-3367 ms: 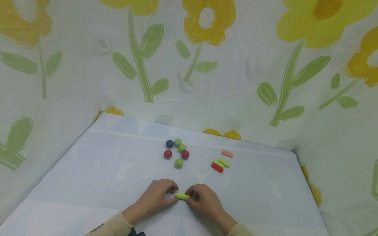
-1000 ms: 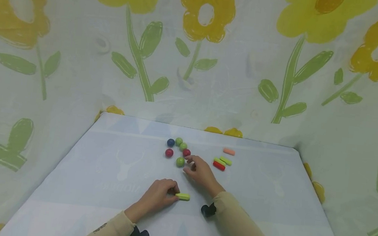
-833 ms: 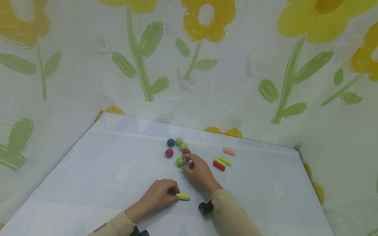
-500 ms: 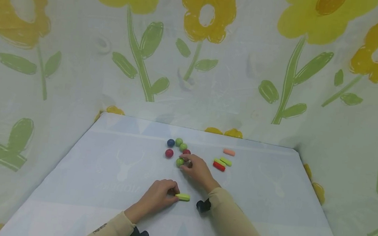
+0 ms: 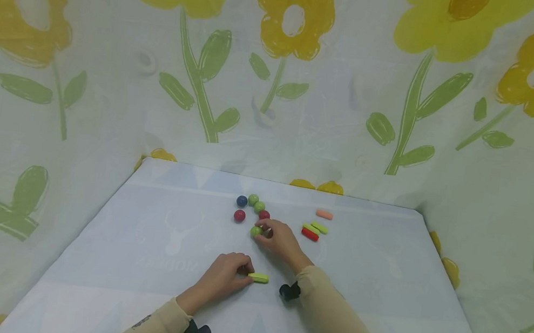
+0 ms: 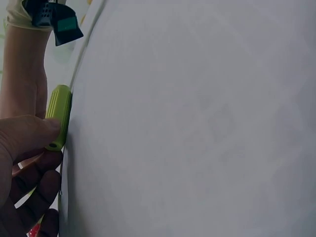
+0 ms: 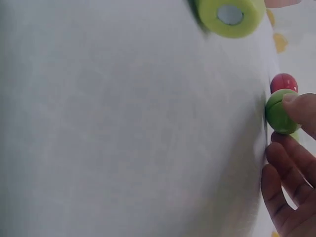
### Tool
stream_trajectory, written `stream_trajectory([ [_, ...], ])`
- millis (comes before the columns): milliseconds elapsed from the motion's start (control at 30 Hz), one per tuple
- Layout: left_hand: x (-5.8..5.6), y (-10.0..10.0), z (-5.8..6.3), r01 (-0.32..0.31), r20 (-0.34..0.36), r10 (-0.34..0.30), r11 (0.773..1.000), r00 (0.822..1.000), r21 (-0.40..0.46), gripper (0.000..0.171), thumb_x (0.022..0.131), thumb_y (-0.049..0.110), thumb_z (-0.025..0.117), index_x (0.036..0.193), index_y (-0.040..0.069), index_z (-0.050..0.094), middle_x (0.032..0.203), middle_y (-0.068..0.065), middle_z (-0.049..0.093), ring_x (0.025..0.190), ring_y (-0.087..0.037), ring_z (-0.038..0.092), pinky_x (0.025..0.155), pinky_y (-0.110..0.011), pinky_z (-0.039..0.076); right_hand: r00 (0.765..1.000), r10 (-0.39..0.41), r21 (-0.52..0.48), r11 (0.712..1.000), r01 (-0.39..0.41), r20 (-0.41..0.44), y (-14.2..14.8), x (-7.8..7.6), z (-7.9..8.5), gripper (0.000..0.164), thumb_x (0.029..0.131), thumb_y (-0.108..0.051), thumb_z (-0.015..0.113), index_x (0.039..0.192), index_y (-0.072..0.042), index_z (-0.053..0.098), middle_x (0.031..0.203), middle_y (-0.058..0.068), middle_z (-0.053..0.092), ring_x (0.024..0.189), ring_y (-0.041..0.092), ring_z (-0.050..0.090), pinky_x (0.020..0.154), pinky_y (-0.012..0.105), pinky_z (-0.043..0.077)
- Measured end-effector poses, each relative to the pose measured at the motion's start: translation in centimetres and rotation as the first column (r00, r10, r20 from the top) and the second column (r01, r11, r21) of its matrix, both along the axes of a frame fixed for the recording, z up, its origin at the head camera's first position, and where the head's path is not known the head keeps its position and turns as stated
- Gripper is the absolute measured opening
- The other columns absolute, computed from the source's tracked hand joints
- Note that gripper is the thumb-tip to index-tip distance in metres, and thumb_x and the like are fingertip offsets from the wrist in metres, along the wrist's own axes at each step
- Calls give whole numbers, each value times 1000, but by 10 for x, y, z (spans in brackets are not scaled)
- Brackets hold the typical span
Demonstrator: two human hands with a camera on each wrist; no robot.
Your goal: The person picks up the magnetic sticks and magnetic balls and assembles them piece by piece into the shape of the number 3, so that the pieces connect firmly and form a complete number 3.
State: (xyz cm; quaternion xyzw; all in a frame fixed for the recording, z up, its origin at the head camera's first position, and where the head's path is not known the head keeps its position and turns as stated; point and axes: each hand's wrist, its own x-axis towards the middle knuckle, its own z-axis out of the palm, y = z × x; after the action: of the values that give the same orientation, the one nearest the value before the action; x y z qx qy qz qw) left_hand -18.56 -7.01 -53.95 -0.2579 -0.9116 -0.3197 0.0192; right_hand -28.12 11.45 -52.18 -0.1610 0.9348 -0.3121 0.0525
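A short yellow-green ridged rod (image 5: 260, 278) lies level near the middle of the table; the left wrist view shows grooves along the rod (image 6: 60, 106) and a hole in its end. My left hand (image 5: 223, 273) pinches its left end between thumb and fingers. Farther forward, my right hand (image 5: 280, 242) holds a green ball (image 5: 256, 231) between thumb and index finger. In the right wrist view the thumb lies on the green ball (image 7: 280, 112), which has a seam line, while the other fingers are spread loosely below.
Behind the held ball are two red balls (image 5: 239, 216), two more green balls (image 5: 259, 207) and a dark blue ball (image 5: 241, 201). To the right lie a red rod (image 5: 310, 234), two yellow-green rods (image 5: 320, 227) and an orange rod (image 5: 324, 214). A flowered curtain surrounds the white table (image 5: 144, 219).
My right hand has let go of the rod, reached forward to the balls and taken hold of the nearest green one, shifting it slightly. My left hand stays on the rod.
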Motion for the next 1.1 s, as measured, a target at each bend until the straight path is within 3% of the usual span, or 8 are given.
stream_trajectory([
  [667,1,1,1,-3,-3,3,1000,1000,-4,13,83,24,78,88,24,66,84,13,67,78,0,57,73,-21,49,999,27,1,1000,-27,34,33,26,-2,30,86,-32,75,114,-28,67,94,-11,66,82,10,55,75,23,48],
  [1100,1,2,0,-7,2,7,1000,1000,-16,12,83,25,78,89,24,67,85,13,67,77,1,57,72,-21,49,998,59,-13,998,-58,36,55,50,-1,29,85,-28,76,112,-23,67,95,-10,66,86,7,57,78,24,50],
])
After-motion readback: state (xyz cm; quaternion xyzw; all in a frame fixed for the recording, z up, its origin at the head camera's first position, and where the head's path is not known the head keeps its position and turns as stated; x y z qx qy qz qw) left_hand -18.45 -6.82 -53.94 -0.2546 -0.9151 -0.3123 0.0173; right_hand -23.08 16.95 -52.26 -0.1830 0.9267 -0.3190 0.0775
